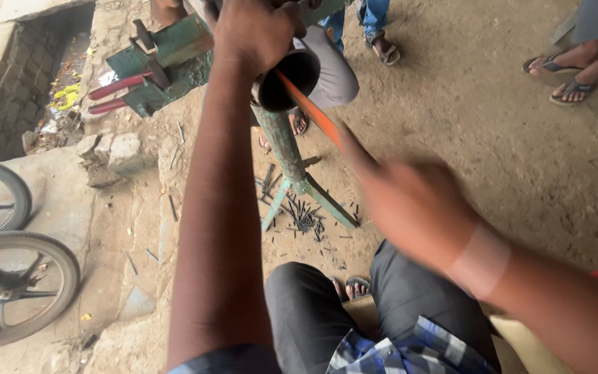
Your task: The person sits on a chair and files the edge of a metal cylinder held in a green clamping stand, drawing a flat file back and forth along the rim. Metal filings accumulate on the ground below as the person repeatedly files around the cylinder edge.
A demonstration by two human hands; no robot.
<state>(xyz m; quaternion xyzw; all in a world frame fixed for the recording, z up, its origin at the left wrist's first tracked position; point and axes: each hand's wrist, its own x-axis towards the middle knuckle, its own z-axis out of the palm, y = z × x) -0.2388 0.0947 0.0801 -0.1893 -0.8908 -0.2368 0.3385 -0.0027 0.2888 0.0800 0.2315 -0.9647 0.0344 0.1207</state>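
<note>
Nearest us, our right hand point(410, 201) is blurred, pinching the near end of an orange rod point(309, 107); the rod's far end runs into the open mouth of a dark metal pipe point(292, 79); inside the pipe we see only that rod and shadow; our left hand point(257, 31) is clenched around the pipe from above; pipe and hand sit atop a green metal stand point(288, 156) on the dirt floor point(493, 152); dark metal scraps point(304, 220) lie at its feet; two wheels point(8, 277) stand left.
</note>
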